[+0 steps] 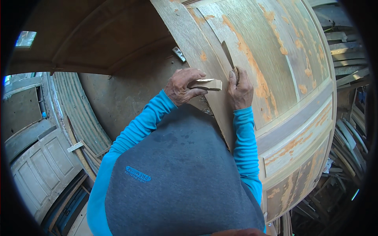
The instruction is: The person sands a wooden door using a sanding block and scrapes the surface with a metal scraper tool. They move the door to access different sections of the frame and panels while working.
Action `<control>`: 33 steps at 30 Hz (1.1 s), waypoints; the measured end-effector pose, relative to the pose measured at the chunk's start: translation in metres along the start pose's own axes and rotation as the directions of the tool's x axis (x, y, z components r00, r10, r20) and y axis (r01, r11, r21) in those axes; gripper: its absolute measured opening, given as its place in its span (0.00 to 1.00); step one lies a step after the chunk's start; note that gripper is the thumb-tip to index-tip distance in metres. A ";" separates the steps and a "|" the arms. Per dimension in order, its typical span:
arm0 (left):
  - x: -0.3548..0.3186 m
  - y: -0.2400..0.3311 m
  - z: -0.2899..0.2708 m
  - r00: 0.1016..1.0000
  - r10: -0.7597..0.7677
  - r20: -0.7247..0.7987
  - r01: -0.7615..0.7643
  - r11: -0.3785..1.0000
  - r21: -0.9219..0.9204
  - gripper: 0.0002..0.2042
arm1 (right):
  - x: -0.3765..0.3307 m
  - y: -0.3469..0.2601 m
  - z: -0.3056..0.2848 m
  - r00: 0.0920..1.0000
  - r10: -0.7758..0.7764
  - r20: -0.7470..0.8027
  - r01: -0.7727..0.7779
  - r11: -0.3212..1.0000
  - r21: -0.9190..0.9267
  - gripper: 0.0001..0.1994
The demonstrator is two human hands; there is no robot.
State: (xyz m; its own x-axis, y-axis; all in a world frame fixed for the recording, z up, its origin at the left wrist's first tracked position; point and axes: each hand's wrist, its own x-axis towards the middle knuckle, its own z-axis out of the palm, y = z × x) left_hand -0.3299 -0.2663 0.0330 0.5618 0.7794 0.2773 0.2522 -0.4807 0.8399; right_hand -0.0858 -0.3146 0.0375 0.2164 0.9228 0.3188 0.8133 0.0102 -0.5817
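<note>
My left hand is closed round a short, pale piece of wood, whose squared end juts out to the right past my thumb and fingers. To its right, my right hand grips the handle end of a flat-bladed knife. Its dark, thin blade points away from me over the wooden door. Whether the blade touches the surface I cannot tell. The door lies under my right hand, its panels streaked with orange-brown filler. My left hand is beyond the door's left edge.
A small metal piece lies on the floor beside the door's far left edge. At left stand a white panelled door, corrugated sheeting and wooden strips. Stacked timber fills the right side. A large brown panel rises at the far left.
</note>
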 end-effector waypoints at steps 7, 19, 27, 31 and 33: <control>0.074 -0.060 -0.035 0.969 0.153 -0.192 -0.145 0.988 0.057 0.22 | 0.070 -0.006 0.062 0.999 -0.040 0.023 0.042 0.993 -0.114 0.13; 0.085 -0.106 -0.036 0.958 0.245 -0.146 -0.244 0.970 0.025 0.21 | 0.092 -0.027 0.087 0.995 0.014 0.096 0.004 0.983 -0.185 0.12; 0.087 -0.111 -0.045 0.973 0.229 -0.016 -0.229 0.968 -0.103 0.22 | 0.107 -0.026 0.091 0.988 0.081 0.131 -0.045 0.966 -0.256 0.10; 0.094 -0.108 -0.057 0.972 0.230 0.040 -0.219 0.958 -0.185 0.20 | 0.140 -0.031 0.109 0.993 0.050 0.111 -0.031 0.985 -0.171 0.10; 0.094 -0.107 -0.062 0.977 0.209 0.049 -0.199 0.967 -0.158 0.19 | 0.152 -0.027 0.115 0.984 0.058 0.168 -0.036 0.991 -0.128 0.11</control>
State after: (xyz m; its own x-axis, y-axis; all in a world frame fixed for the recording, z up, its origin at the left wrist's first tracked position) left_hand -0.3524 -0.1165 -0.0021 0.6400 0.6408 0.4240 0.0071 -0.5567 0.8307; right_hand -0.1373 -0.1299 0.0157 0.1690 0.9735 0.1544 0.8673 -0.0724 -0.4926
